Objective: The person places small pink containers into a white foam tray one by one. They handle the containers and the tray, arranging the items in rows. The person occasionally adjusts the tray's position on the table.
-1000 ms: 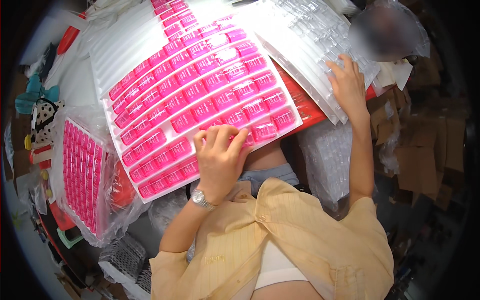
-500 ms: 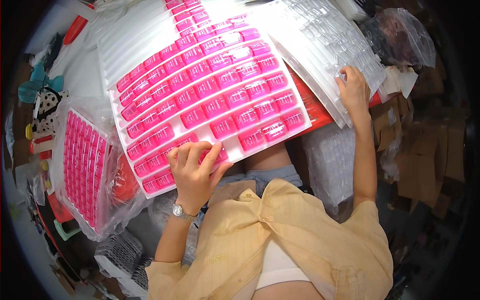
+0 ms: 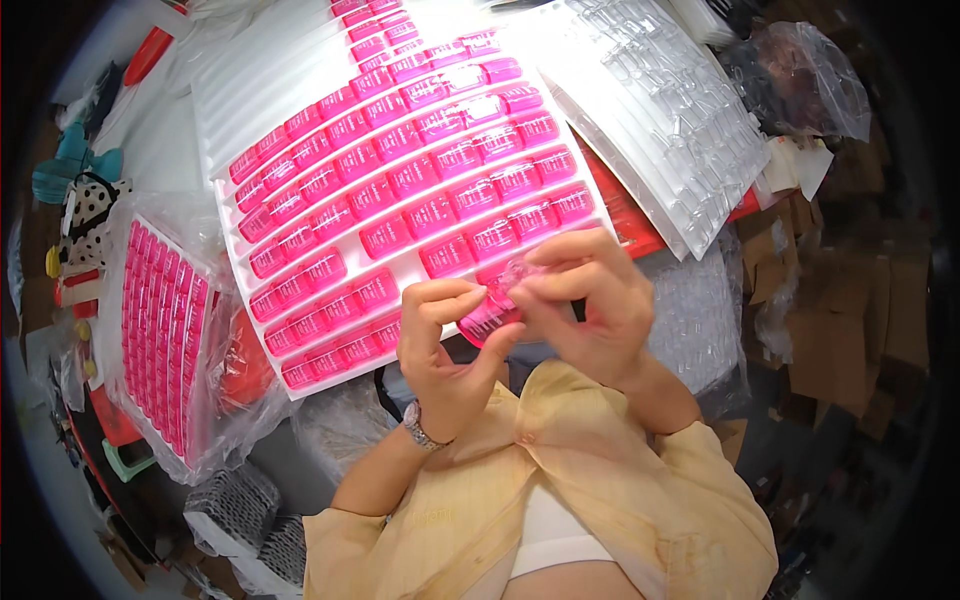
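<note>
In my left hand is a small pink bottle with pale print, gripped between thumb and fingers over the near edge of the white tray. My right hand pinches a small clear plastic piece against the bottle's upper end. Fingers partly hide where the two meet, so I cannot tell whether the piece is seated. Rows of similar pink bottles lie in the tray, with a few gaps. To the right, a second tray bears many clear plastic pieces.
A bagged tray of pink bottles leans at the left. Red surface shows between the trays. More bagged clear pieces are below right, near brown cartons. A crumpled clear bag sits at the far right.
My right hand has come from the clear-piece tray to the middle, bringing a clear piece. My left hand has lifted a pink bottle from the near row and moved right to meet it.
</note>
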The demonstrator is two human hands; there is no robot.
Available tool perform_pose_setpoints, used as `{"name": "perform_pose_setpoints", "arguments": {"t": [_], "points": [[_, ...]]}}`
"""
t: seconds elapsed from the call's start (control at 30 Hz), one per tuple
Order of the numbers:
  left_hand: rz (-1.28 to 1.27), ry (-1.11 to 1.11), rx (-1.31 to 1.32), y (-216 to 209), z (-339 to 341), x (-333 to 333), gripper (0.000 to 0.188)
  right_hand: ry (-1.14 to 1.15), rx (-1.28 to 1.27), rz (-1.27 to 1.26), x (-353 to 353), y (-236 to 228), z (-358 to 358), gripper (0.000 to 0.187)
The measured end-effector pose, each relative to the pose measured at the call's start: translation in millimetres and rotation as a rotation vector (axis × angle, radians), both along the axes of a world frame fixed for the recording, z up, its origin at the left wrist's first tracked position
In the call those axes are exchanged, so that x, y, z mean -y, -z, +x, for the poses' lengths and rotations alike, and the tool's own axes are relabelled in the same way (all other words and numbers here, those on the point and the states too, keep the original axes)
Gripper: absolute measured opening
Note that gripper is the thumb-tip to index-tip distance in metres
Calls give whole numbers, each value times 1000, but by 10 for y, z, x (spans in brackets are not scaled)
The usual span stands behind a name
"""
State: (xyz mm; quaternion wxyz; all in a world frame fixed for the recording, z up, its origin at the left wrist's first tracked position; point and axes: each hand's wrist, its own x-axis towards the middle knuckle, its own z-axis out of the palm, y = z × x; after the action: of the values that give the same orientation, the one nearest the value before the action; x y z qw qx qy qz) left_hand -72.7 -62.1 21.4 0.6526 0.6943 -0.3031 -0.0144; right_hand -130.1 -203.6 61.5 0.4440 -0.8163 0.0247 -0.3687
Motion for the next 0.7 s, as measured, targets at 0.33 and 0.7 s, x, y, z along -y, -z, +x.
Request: {"name": "perform_pose_setpoints", "arguments": {"t": [0.33,0.7], "points": [[-29,32,174,151,17,-111,50,-310,-420,545,105,-44,-88,21],[249,139,290,-43,140,-216,40,-249,-296,-9,142,-95,-53,11]]}}
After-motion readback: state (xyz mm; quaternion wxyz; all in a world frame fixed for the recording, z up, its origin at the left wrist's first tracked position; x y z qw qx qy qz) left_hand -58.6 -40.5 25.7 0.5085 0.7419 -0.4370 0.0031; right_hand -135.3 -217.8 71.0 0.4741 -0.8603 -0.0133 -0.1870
